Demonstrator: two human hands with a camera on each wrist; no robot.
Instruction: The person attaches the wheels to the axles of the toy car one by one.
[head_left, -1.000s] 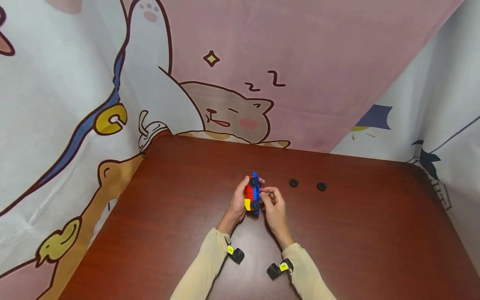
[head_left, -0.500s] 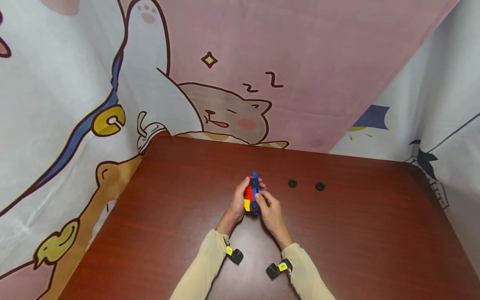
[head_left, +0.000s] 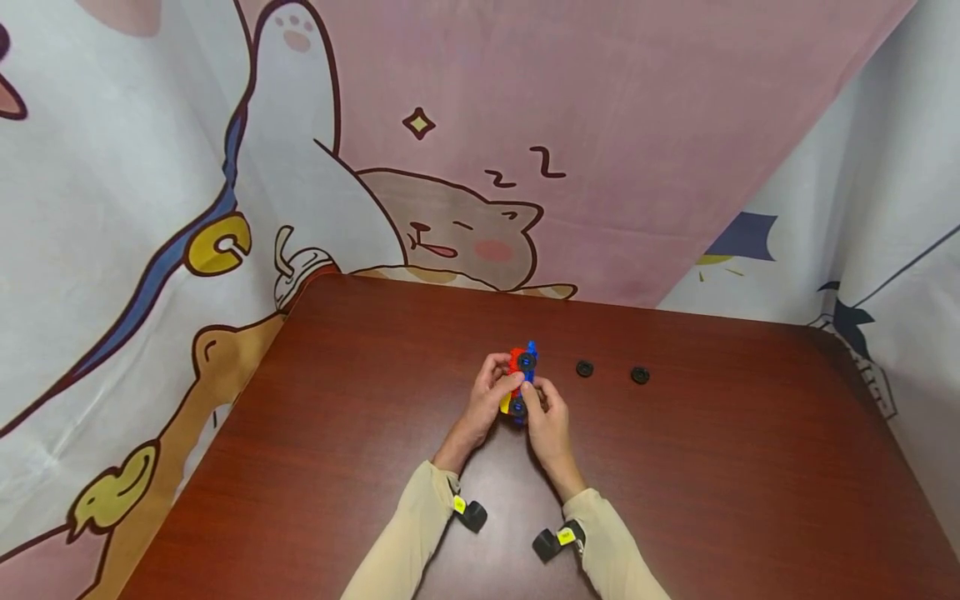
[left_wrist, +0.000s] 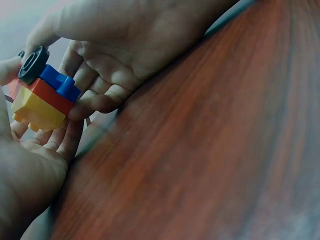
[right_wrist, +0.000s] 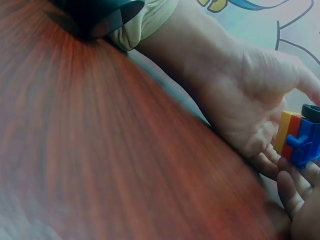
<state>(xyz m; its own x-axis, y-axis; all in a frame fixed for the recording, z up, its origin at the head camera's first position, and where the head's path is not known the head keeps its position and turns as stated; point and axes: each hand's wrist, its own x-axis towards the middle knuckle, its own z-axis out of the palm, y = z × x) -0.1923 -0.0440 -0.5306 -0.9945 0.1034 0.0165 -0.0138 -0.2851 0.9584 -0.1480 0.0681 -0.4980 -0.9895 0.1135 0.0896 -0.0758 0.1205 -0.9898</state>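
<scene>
A small toy car [head_left: 527, 363] of red, blue and yellow building blocks is held between both hands, black wheels showing on the side facing up. My left hand [head_left: 480, 408] grips it from the left, thumb laid across its side. From the right, my right hand [head_left: 551, 421] holds the blue edge, its thumb against the car. In the left wrist view the yellow block end of the toy car [left_wrist: 42, 107] shows, with a black wheel [left_wrist: 34, 65] above. The right wrist view shows the car's blue end [right_wrist: 305, 142]. Fingers hide part of the underside.
Two loose black wheels [head_left: 584, 368] lie on the brown wooden table [head_left: 712, 467], to the right of the hands. Cartoon-printed curtains [head_left: 637, 150] hang along the table's back and sides. Each wrist carries a black camera [head_left: 472, 515].
The toy car has shifted slightly right and tilted. My left thumb has come across its side, and my right hand has gone from working beside the car to holding its right edge.
</scene>
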